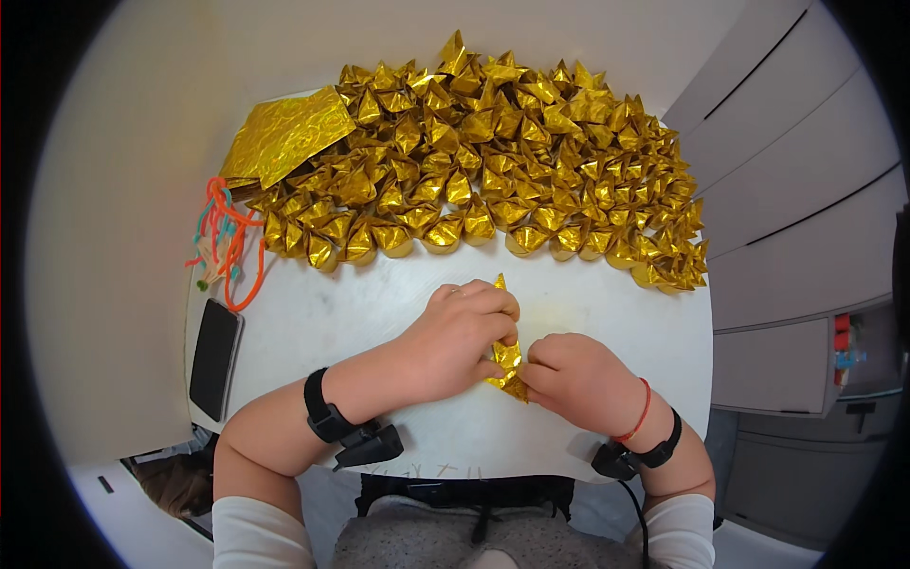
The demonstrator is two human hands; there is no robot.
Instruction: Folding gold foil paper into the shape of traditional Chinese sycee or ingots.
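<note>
The folded piece of gold paper (509,358) is between the two hands, over the near half of the white table (313,313), its narrow upper tip poking out past the fingers. Foil this thin could crease in the wrong place or tear at a point if the two hands press or pull unevenly. The piece could also twist out of line, since each hand has only a small part of it and the fingers cover much of its length.

The left hand (469,332) is closed on the paper, back up, with its fingers curled over the upper part and the thumb lower down. The right hand (578,379) is bunched, thumb and fingertips pinching the lower right edge; how firmly, I cannot tell. The left forearm (365,379) slants in from the lower left, the right forearm (678,469) from the lower right.

Beyond the hands, folded gold shapes (512,156) stand packed in rows; a careless forward reach could knock or crush the front ones. A stack of gold sheets (294,133) rests at the far left, with an orange cord (248,284) and a dark phone (216,358) nearer.
</note>
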